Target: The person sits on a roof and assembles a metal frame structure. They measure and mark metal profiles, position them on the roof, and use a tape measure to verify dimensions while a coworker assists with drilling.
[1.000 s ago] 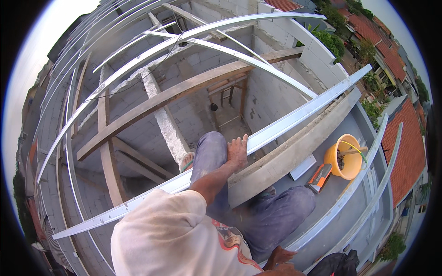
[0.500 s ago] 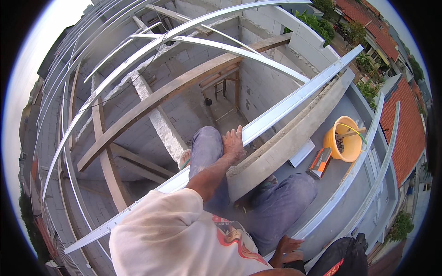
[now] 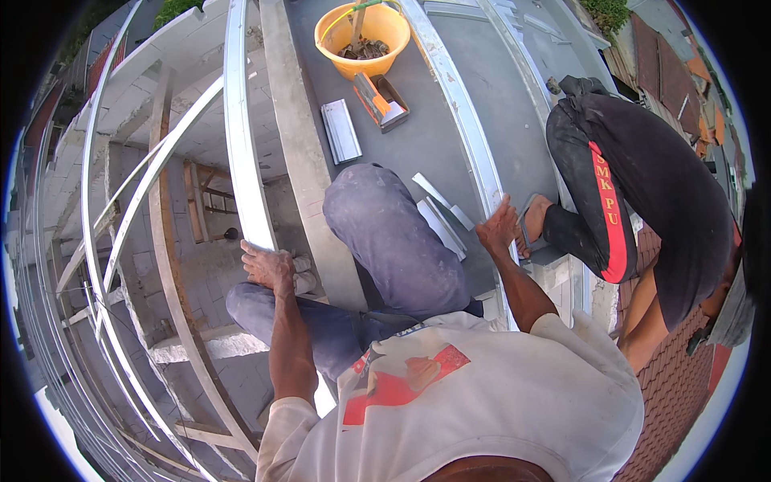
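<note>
Now, left hand point(image 3: 269, 265): lying over a silver channel point(image 3: 241, 120) at nine o'clock in the head view; bending fingertips at its edge; cannot tell whether clamping on it or only pressing
Silver channel: running from eleven o'clock down to the left hand; lying beside a concrete ledge point(image 3: 301, 145)
Right hand point(image 3: 498, 225): touching a metal strip point(image 3: 458, 92) at three o'clock; curling fingers near its edge; cannot tell whether gripping it
Metal strip: running from twelve o'clock down past the right hand
Yellow bucket point(image 3: 387, 29): standing at twelve o'clock; holding dark small pieces and a wooden handle
Orange-and-grey box point(image 3: 371, 96): lying just toward six o'clock from the yellow bucket
Metal offcuts point(image 3: 442, 227): lying near the right hand, toward nine o'clock
Black trousers point(image 3: 675, 153): showing on a co-worker between two and three o'clock; bending near the right hand
</note>
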The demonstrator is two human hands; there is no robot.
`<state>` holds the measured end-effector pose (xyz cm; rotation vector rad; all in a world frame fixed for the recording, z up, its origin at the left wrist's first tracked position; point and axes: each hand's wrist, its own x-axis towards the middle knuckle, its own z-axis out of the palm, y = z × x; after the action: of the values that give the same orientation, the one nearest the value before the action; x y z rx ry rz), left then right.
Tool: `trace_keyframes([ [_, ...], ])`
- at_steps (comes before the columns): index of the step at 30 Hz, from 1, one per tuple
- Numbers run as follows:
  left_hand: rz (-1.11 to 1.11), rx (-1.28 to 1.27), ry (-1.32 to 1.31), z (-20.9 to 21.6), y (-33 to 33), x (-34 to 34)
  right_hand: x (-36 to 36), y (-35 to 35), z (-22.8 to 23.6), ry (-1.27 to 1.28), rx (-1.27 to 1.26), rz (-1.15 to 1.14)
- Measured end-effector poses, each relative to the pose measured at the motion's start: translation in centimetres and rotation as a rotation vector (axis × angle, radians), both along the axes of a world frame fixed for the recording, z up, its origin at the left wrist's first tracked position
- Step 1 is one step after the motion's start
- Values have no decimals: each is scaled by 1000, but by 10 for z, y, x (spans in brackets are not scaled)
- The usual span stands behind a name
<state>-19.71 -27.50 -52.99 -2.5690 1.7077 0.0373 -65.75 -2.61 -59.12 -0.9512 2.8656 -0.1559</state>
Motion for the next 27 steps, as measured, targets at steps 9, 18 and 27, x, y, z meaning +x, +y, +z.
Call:
trace_keyframes([
  [9,-24,22,-89,-16,4,10,8,-14,34,-134,45,-86],
  [18,-44,62,-115,-24,-5,16,9,-6,19,-52,59,-60],
  [27,-89,99,-145,-23,-3,18,10,-5,28,-50,42,-64],
])
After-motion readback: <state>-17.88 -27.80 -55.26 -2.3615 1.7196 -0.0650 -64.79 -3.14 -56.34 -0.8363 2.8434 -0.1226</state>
